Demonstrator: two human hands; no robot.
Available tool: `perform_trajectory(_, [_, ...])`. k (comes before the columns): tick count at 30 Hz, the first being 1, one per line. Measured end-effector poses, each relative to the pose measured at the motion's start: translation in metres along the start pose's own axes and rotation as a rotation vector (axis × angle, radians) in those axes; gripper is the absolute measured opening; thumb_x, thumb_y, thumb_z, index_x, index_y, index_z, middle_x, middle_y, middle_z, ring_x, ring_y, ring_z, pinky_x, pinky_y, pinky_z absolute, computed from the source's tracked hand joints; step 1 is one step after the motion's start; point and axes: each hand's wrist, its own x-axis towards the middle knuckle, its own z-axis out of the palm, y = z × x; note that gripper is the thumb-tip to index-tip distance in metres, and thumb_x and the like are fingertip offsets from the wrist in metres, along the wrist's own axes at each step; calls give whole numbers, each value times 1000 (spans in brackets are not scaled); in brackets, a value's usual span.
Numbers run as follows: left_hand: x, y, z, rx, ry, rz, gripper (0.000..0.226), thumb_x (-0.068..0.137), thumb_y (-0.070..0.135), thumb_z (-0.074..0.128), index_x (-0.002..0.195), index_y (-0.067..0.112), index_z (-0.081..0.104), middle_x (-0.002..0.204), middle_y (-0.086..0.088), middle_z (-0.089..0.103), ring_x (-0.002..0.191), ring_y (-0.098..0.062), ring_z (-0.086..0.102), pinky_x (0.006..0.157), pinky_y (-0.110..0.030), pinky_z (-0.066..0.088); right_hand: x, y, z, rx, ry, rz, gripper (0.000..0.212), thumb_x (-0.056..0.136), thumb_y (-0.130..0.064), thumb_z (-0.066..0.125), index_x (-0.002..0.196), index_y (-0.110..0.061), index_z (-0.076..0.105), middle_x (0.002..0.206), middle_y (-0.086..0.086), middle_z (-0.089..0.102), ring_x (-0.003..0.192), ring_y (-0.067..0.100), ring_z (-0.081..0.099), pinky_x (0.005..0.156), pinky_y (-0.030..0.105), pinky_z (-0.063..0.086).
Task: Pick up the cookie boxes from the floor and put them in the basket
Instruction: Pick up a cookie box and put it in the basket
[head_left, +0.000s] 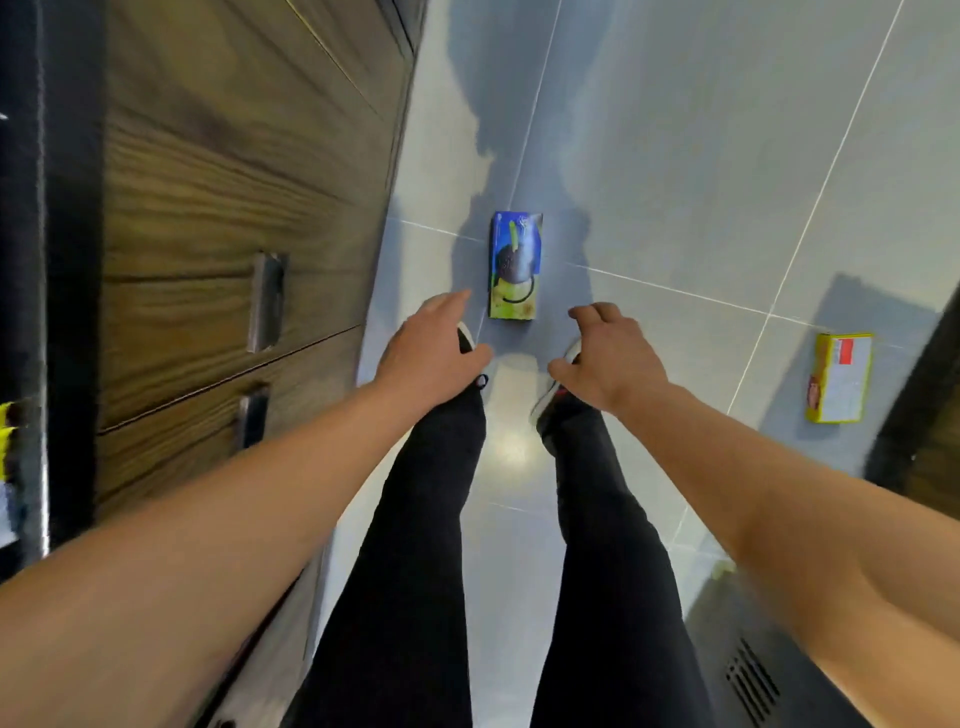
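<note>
Two bare forearms reach down at frame centre. Left hand (434, 353) shows fingers extended and empty; right hand (608, 353) is loosely curled, holding nothing. Just beyond them, the blue cookie box (515, 265) lies flat on the grey tiled floor (675, 156); a yellow cookie box (840, 384) lies at right. Basket not visible. Best grasped across its long edges with either hand.

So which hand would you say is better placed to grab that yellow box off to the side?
The right hand, probably. The yellow box lies on the floor tiles out to the person's right, on that arm's side. The left hand hovers near the cabinet, farther away. Both hold nothing.
</note>
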Motion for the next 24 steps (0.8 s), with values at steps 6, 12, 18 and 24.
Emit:
perform_trajectory(6, [150, -28, 84, -54, -67, -120, 75, 87, 40, 61, 151, 22, 25, 153, -4, 33, 138, -24, 35, 110, -34, 31, 164, 50, 70, 75, -89, -3, 71, 83, -36, 64, 143, -10, 36, 143, 14, 41, 129, 36, 40, 106, 43, 38])
perform_trajectory(12, [280, -65, 166, -165, -43, -248, 74, 86, 41, 63, 148, 18, 32, 147, -8, 44, 131, -26, 45, 104, -32, 35, 296, 80, 149, 240, -96, 29, 70, 84, -38, 65, 142, -11, 37, 141, 13, 44, 128, 33, 44, 103, 39, 39])
perform_trajectory(18, [342, -89, 224, -308, -10, -304, 43, 82, 38, 64, 123, 26, 57, 114, 2, 67, 107, -21, 61, 84, -27, 44, 364, 88, 202, 451, 3, 54, 53, 82, -29, 63, 131, -12, 51, 126, 11, 59, 116, 28, 54, 92, 30, 42])
perform_trajectory(24, [334, -82, 231, -367, 41, -321, 35, 80, 36, 65, 112, 22, 63, 101, 6, 68, 96, -18, 64, 87, -36, 52, 357, 89, 210, 556, 32, 63, 36, 78, -30, 60, 111, -15, 63, 101, 6, 69, 94, 26, 63, 79, 30, 48])
